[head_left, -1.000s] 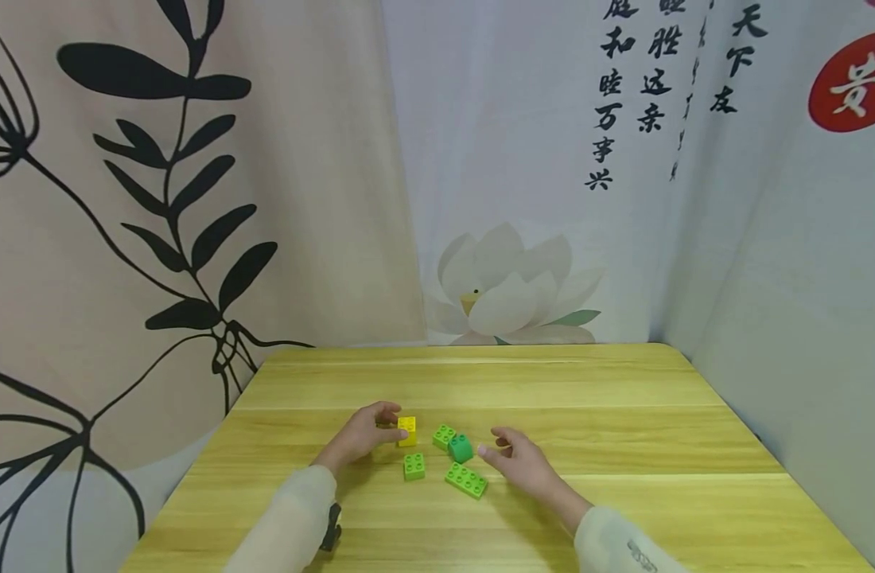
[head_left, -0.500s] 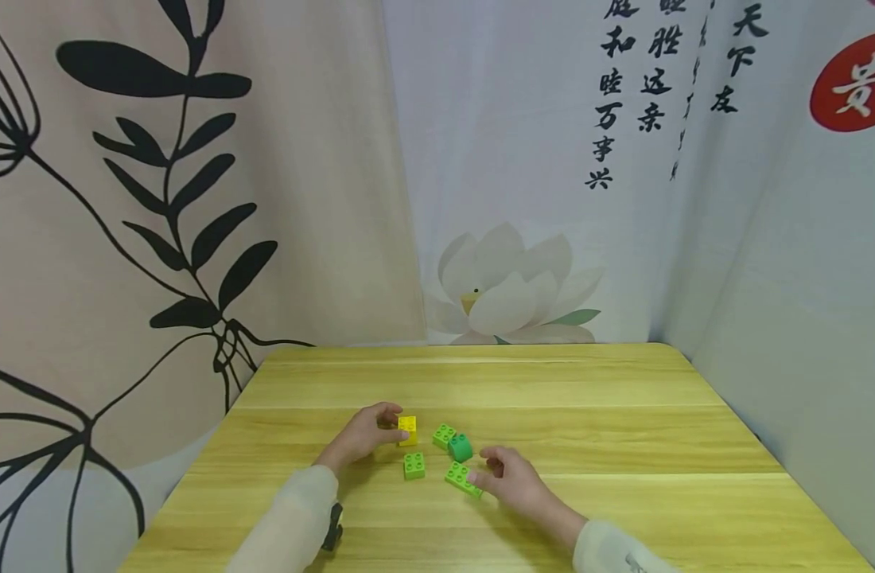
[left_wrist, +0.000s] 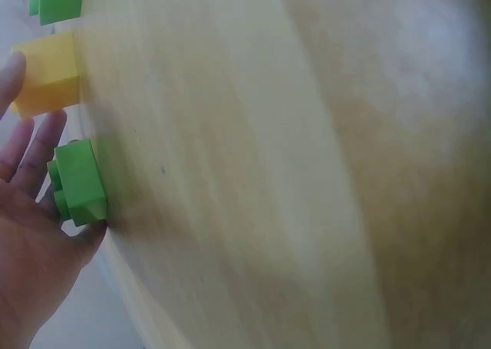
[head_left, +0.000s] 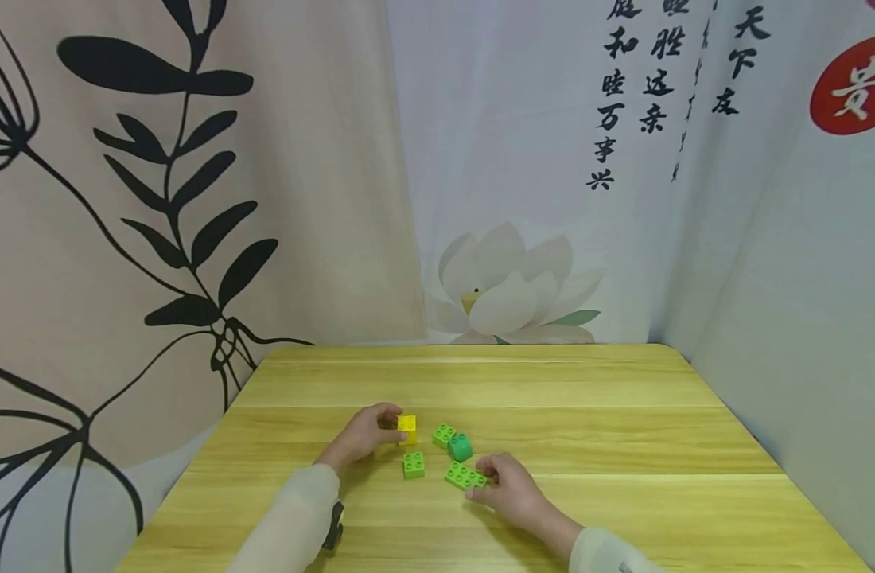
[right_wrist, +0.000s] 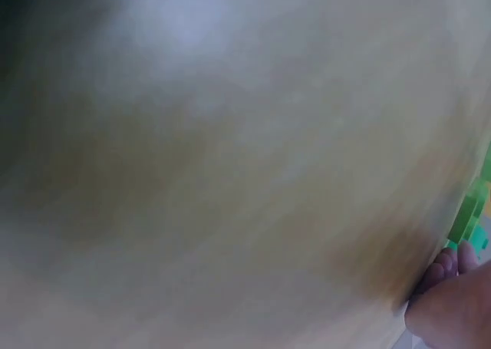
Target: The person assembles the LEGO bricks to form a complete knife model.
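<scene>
My left hand point(head_left: 364, 431) pinches a yellow toy building block point(head_left: 407, 425) between thumb and fingers. In the left wrist view, the thumb lies against one side of that yellow block point(left_wrist: 50, 73), the fingers at another. My right hand point(head_left: 511, 492) has thumb and fingers around the right end of a long light green block point(head_left: 462, 474) with studs on top. The right wrist view shows the fingertips at the end of this green block point(right_wrist: 463, 217). A small light green block point(head_left: 414, 465) sits in front of the yellow one.
Another light green block point(head_left: 443, 434) and a darker green block point(head_left: 460, 447) with a rounded look stand close together between the hands. All rest on a wooden table point(head_left: 588, 390). Behind it hangs a printed curtain point(head_left: 337, 199).
My right hand has moved left and nearer to the front, from beside the darker green block to the end of the long green block. The left hand stays at the yellow block.
</scene>
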Tool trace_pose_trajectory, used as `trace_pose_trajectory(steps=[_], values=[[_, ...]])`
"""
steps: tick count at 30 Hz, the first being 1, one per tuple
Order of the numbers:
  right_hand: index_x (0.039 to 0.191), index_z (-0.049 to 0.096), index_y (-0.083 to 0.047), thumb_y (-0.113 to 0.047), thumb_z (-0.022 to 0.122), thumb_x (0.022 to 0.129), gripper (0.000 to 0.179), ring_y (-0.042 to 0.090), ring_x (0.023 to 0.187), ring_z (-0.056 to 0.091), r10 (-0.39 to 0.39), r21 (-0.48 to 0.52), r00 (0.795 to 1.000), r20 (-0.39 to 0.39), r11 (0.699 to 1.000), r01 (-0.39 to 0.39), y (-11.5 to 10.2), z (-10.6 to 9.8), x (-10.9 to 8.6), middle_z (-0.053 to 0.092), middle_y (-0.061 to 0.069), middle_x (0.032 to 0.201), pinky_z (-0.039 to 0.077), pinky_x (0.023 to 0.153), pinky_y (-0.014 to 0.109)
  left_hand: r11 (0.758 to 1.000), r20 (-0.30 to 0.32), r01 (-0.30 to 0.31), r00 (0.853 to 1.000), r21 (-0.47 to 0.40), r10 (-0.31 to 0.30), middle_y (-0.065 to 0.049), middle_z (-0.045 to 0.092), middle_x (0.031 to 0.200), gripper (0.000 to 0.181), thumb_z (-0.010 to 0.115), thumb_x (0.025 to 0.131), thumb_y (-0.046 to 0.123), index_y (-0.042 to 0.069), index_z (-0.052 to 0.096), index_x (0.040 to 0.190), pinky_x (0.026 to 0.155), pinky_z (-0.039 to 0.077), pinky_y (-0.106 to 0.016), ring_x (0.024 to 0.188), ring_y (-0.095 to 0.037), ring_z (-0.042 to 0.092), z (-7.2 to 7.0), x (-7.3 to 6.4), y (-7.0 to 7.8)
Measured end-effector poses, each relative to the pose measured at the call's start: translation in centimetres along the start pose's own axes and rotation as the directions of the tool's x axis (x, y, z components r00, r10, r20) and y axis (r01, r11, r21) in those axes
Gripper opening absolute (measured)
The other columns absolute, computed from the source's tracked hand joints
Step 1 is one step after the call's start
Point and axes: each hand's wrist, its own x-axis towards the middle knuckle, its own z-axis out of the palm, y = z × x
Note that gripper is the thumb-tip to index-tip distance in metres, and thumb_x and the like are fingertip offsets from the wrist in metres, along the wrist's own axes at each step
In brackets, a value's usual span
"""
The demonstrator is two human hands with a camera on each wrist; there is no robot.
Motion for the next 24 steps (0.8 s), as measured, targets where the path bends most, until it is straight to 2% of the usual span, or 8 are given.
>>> trace_pose_trajectory(steps=[12, 16, 24], values=[[0.113, 0.064, 0.004, -0.016, 0.081, 0.082, 0.041, 0.02, 0.092, 0.052, -0.029, -0.086, 0.999, -0.025, 0.996, 0.027, -0.1, 0.33, 0.21, 0.054, 0.006, 0.101, 0.047, 0.078, 0.032, 0.999, -0.004, -0.014, 1.0, 0.04, 0.014, -0.004, 0.063, 0.113, 0.043, 0.078, 0.088, 0.021, 0.005, 0.064, 0.126, 0.098, 0.043, -0.049, 0.109, -0.026, 0.056, -0.12, 0.01, -0.01], [0.112, 0.064, 0.005, -0.012, 0.08, 0.083, 0.037, 0.018, 0.088, 0.051, -0.023, -0.081, 1.0, -0.016, 0.996, 0.022, -0.15, 0.19, 0.35, 0.054, 0.005, 0.097, 0.046, 0.073, 0.026, 0.998, 0.003, -0.021, 1.0, 0.053, 0.021, -0.002, 0.064, 0.111, 0.042, 0.078, 0.088, 0.023, 0.006, 0.065, 0.124, 0.096, 0.045, -0.048, 0.106, -0.024, 0.057, -0.06, 0.11, -0.13], [0.113, 0.063, 0.006, -0.011, 0.079, 0.084, 0.037, 0.019, 0.087, 0.051, -0.005, -0.043, 1.0, 0.011, 0.999, 0.005, 0.21, -0.12, 0.6, 0.055, 0.006, 0.097, 0.046, 0.071, 0.026, 0.998, 0.003, -0.01, 1.0, 0.065, 0.009, -0.001, 0.065, 0.109, 0.041, 0.079, 0.087, 0.024, 0.008, 0.067, 0.122, 0.096, 0.045, -0.047, 0.104, -0.021, 0.057, 0.35, 0.26, -0.03]])
